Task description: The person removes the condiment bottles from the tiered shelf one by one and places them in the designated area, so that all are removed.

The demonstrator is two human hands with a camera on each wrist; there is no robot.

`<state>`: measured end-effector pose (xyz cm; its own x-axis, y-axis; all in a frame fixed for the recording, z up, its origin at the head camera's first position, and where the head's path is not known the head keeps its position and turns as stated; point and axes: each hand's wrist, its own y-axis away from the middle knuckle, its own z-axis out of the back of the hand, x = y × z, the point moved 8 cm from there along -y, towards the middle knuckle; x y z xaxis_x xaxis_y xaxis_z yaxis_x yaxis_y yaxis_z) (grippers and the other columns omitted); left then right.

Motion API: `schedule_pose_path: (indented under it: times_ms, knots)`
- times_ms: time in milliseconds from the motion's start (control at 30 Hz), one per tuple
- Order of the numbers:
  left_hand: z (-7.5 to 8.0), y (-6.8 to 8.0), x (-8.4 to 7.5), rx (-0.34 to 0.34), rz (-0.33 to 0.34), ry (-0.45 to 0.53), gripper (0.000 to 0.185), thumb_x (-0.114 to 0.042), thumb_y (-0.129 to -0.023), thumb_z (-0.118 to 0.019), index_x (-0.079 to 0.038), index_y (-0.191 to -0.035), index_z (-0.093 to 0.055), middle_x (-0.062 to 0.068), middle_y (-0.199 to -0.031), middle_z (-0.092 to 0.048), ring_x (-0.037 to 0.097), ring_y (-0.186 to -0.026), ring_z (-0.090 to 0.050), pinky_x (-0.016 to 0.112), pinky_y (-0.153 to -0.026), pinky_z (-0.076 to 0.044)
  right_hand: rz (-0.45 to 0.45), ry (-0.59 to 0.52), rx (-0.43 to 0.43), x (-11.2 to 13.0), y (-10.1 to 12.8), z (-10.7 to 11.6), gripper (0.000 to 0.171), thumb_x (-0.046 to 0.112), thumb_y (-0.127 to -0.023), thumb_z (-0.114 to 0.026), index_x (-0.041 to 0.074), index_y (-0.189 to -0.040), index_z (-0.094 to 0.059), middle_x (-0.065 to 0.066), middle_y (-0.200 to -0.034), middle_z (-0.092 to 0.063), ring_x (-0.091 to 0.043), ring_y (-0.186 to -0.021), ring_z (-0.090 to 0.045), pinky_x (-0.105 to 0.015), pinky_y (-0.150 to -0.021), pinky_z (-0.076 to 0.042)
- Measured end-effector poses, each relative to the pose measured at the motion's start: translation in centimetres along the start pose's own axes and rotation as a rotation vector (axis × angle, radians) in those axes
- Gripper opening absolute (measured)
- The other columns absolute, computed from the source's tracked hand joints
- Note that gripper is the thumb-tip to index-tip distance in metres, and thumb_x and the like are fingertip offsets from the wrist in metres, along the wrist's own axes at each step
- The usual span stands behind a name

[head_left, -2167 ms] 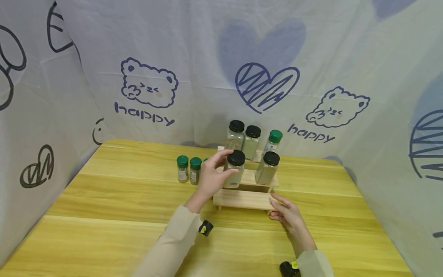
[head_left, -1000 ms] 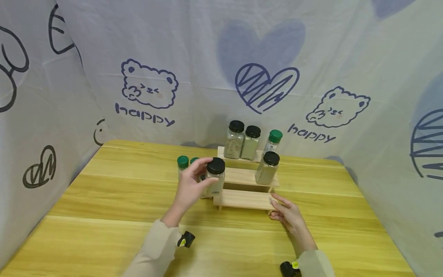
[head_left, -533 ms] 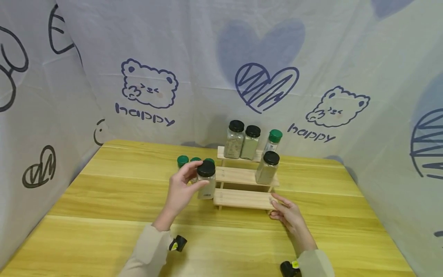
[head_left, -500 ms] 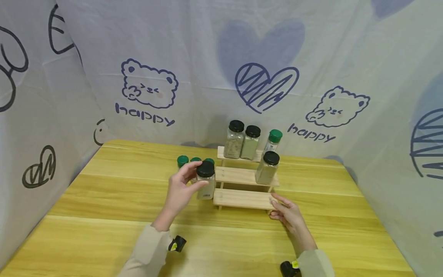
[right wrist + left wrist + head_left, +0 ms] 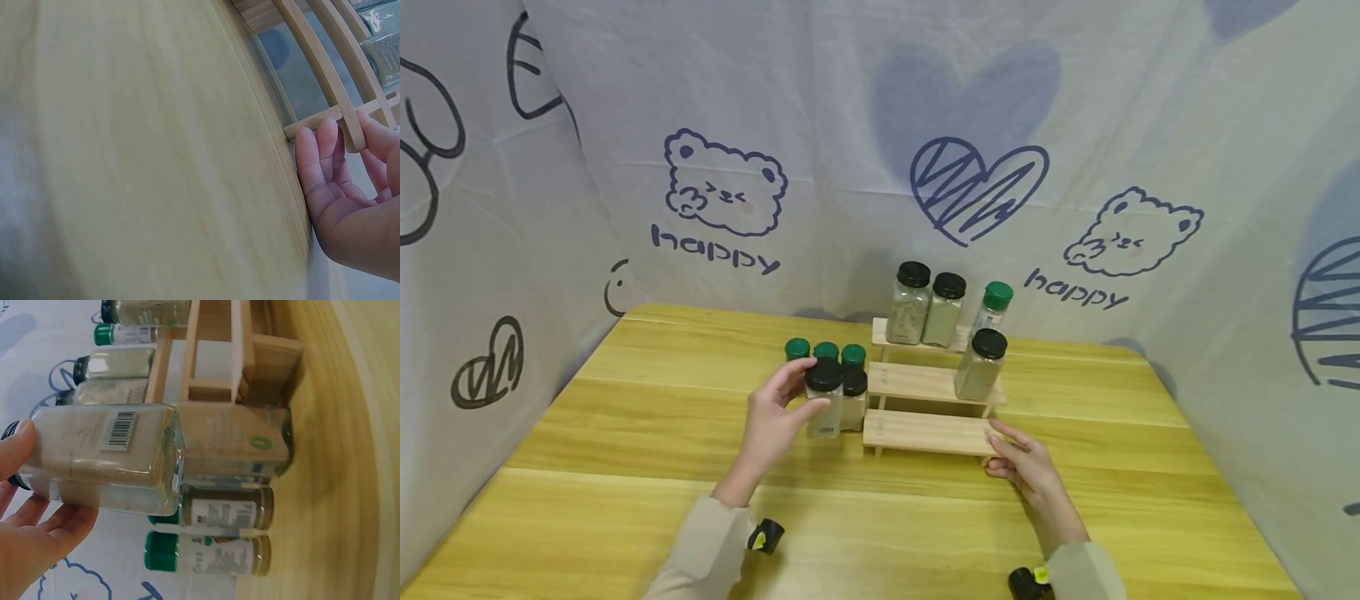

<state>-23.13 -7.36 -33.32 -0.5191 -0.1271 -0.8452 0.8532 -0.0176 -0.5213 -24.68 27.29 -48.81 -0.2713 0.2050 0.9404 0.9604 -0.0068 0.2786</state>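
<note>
Green-capped small jars (image 5: 825,351) are standing in a row of three at the left, on the wooden surface (image 5: 625,433). Just in front of them, my left hand (image 5: 772,417) is holding a black-capped spice jar (image 5: 823,398) upright, my fingers (image 5: 796,372) curled round its cap and side, thumb in front. It is sitting just beside another black-capped jar (image 5: 853,397), which is standing against the left end of the stepped wooden rack (image 5: 925,431). Further right, four jars are standing on the rack's upper steps. My right hand (image 5: 1028,472) is resting at the lowest step's right end, fingers (image 5: 325,150) straight and close together, touching the wood.
</note>
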Motion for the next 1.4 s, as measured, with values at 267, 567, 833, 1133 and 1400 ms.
schedule_pose_path:
  times_ms: [267, 567, 833, 1133, 1400]
  knots:
    - [1.0, -0.1, 4.0, -0.033, 0.011, -0.003, 0.046, 0.01, -0.069, -0.069, 0.009, -0.113, -0.053, 0.023, -0.104, -0.059, 0.026, -0.089, -0.057, 0.023, -0.078, -0.047, 0.004, -0.004, 0.019, 0.0, 0.0, 0.1, 0.034, 0.005, -0.089, -0.054, 0.012, -0.122, -0.055, -0.004, -0.076, -0.064, -0.014, -0.059, -0.062, -0.029, -0.062, -0.053]
    - [0.9, -0.5, 6.7, 0.008, 0.113, -0.084, 0.045, 0.013, -0.069, -0.068, 0.007, -0.111, -0.053, 0.024, -0.105, -0.058, 0.032, -0.093, -0.057, 0.039, -0.079, -0.048, 0.007, 0.02, 0.022, -0.1, -0.1, 0.2, 0.042, 0.006, -0.088, -0.055, 0.004, -0.129, -0.046, -0.003, -0.077, -0.064, -0.014, -0.06, -0.062, -0.03, -0.063, -0.053]
    - [0.2, -0.8, 8.5, 0.042, 0.177, -0.116, 0.046, 0.014, -0.069, -0.068, 0.005, -0.111, -0.051, 0.024, -0.109, -0.055, 0.036, -0.101, -0.054, 0.045, -0.083, -0.045, 0.01, 0.024, 0.017, -0.1, 0.0, 0.0, 0.045, 0.006, -0.089, -0.055, 0.001, -0.131, -0.042, -0.003, -0.076, -0.064, -0.014, -0.06, -0.062, -0.03, -0.063, -0.053]
    - [-0.1, -1.4, 10.0, 0.032, 0.234, -0.036, 0.047, 0.021, -0.068, -0.064, 0.007, -0.111, -0.05, 0.027, -0.116, -0.051, 0.037, -0.109, -0.049, 0.041, -0.086, -0.043, 0.005, 0.022, 0.02, -0.1, 0.0, 0.0, 0.046, 0.007, -0.088, -0.055, 0.001, -0.132, -0.041, -0.004, -0.073, -0.064, -0.014, -0.059, -0.062, -0.03, -0.063, -0.053]
    - [-0.4, -1.7, 10.6, 0.05, 0.272, -0.019, 0.047, 0.02, -0.069, -0.064, 0.006, -0.111, -0.051, 0.027, -0.119, -0.05, 0.035, -0.11, -0.048, 0.041, -0.086, -0.043, 0.005, 0.015, 0.026, 0.0, 0.0, 0.0, 0.043, 0.007, -0.088, -0.056, 0.003, -0.13, -0.045, -0.005, -0.073, -0.064, -0.014, -0.06, -0.062, -0.03, -0.063, -0.053]
